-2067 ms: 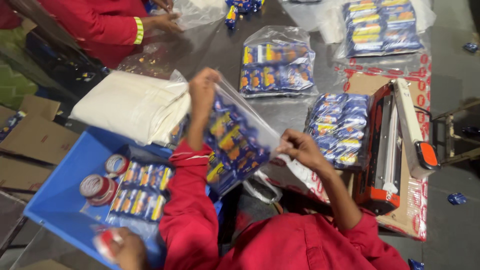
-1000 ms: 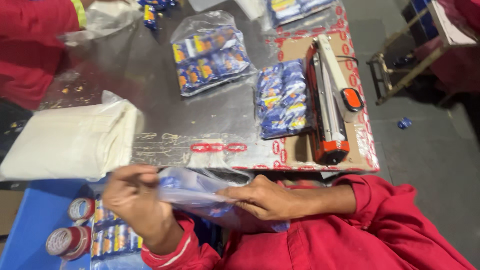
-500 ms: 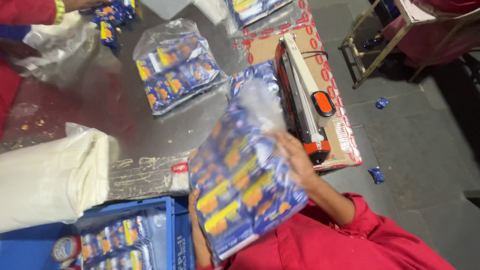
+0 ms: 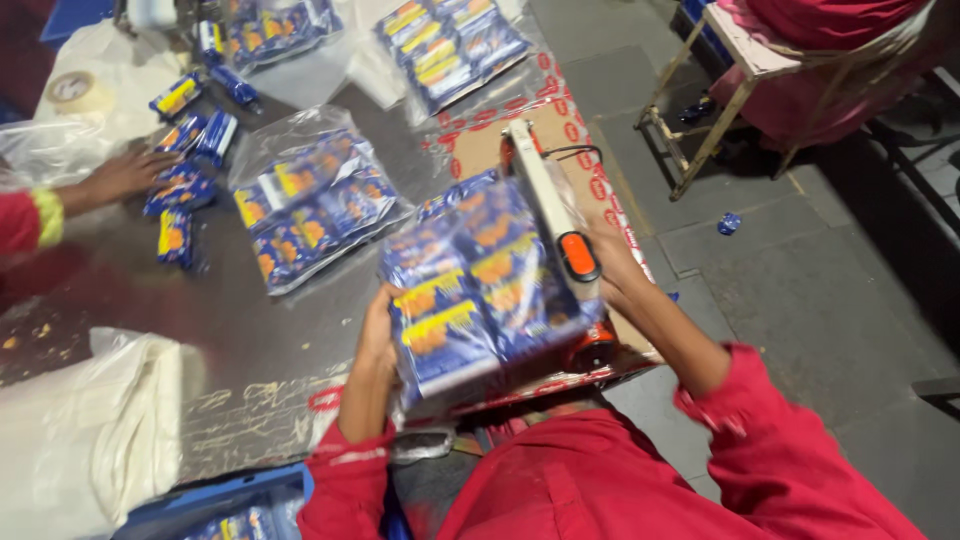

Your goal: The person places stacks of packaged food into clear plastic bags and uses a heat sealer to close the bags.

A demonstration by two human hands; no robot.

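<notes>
Both hands gripping one clear bag of blue-and-yellow packets [image 4: 480,290], held up off the worktop [image 4: 150,290] at its near edge, just in front of the red-sleeved chest. Left hand [image 4: 378,335] clamped on the bag's left edge, fingers wrapped behind; right hand [image 4: 612,268] closed on the right edge, close against the heat sealer [image 4: 552,215]. Bag between the two hands, neither nearer, long axis running from the near-left corner up toward the far right, open end apparently toward the sealer, though blur hides the mouth. Sealer lying on a red-printed cardboard sheet [image 4: 480,150] at the right edge of the worktop, bar running near to far, orange handle [image 4: 578,256] touching or just behind the bag's right side; cannot tell which.

Toward the middle of the worktop, another filled bag [image 4: 305,205] lying flat. Two more filled bags [image 4: 450,45] along the far edge. At the left edge, a co-worker's hand [image 4: 125,175] resting on loose packets [image 4: 180,190]. Stack of folded clear bags [image 4: 90,440] at the near-left corner, blue crate [image 4: 215,510] below it.
</notes>
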